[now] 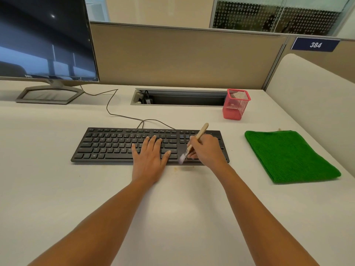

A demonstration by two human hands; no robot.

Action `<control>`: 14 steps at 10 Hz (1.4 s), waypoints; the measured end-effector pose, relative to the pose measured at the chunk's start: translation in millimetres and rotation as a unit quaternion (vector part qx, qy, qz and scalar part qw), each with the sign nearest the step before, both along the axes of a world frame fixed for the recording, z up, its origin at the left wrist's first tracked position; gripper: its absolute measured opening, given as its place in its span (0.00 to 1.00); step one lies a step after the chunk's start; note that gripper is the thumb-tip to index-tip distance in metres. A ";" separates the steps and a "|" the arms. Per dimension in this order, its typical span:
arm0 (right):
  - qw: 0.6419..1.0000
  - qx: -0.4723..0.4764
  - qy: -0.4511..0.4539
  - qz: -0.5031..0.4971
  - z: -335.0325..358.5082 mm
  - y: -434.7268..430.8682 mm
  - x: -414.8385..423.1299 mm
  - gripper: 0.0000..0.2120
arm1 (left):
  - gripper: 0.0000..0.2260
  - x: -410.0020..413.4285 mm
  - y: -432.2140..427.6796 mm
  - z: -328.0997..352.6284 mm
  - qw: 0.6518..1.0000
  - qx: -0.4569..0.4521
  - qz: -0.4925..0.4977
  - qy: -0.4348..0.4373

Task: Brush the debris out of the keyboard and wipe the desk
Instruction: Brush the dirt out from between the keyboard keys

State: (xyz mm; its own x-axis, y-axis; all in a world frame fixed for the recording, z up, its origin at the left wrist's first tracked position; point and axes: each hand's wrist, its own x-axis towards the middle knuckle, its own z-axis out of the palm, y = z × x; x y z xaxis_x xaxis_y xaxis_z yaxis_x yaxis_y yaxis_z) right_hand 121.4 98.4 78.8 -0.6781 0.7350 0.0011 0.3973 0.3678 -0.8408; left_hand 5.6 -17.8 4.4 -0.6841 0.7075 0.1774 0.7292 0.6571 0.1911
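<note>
The right hand (206, 150) pinches a small brush (194, 142) by its pale wooden handle, the soft bristles slanting down and left onto the keys at the lower right of the black keyboard (115, 144), whose long axis runs across mid-frame. The left hand (151, 156) lies flat with fingers spread on the matte plastic keys just beside the bristles, seemingly steadying the board. Brownish specks (175, 169) dot the smooth pale counter (172, 217) just below the keyboard's front edge. At the right of the frame, well apart, lies a folded fuzzy green cloth (288, 156), nearer the right hand
</note>
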 end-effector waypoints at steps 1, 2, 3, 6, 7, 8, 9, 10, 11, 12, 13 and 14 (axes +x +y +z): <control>0.996 0.049 0.046 -0.061 -1.2 2.5 4.1 0.18 | 0.26 -0.2 0.2 0.6 1.000 -0.002 0.000 0.003; 0.996 0.076 0.024 -0.036 -4.3 0.9 6.9 0.18 | 0.26 0.0 0.2 1.0 1.000 -0.003 0.001 0.003; 0.998 0.060 -0.009 0.003 -4.6 -1.8 9.9 0.17 | 0.26 0.3 0.1 0.9 1.000 -0.003 0.002 0.002; 0.996 0.077 0.031 -0.031 -4.3 2.6 15.5 0.18 | 0.26 0.5 0.0 1.8 1.000 0.002 0.002 -0.001; 0.997 0.077 -0.008 0.004 -7.5 -1.2 15.4 0.19 | 0.26 0.6 -0.1 1.1 1.000 0.008 0.000 -0.002; 0.996 0.082 -0.018 0.003 -5.9 -1.4 16.0 0.19 | 0.26 0.5 -0.3 0.9 1.000 0.004 0.002 0.000; 0.996 0.087 0.015 -0.022 -5.0 1.3 16.8 0.20 | 0.26 0.5 0.0 1.4 1.000 0.001 0.003 0.000; 0.995 0.095 0.022 -0.015 -9.0 -0.5 18.0 0.20 | 0.26 0.7 -0.2 1.6 1.000 0.001 0.002 -0.001; 0.996 0.085 -0.005 0.004 -11.7 -3.5 19.1 0.19 | 0.26 0.5 -0.2 1.6 1.000 0.003 0.002 -0.001; 0.997 0.071 -0.001 -0.004 -9.7 -3.3 19.0 0.19 | 0.26 0.9 -0.4 2.0 1.000 0.003 0.002 -0.002; 0.997 0.064 0.040 -0.034 -6.9 -1.8 16.4 0.20 | 0.26 0.9 0.0 1.7 1.000 0.003 0.000 -0.001; 0.997 0.059 0.038 -0.043 -8.2 -0.4 9.9 0.19 | 0.26 0.4 0.1 1.7 1.000 -0.002 0.002 0.000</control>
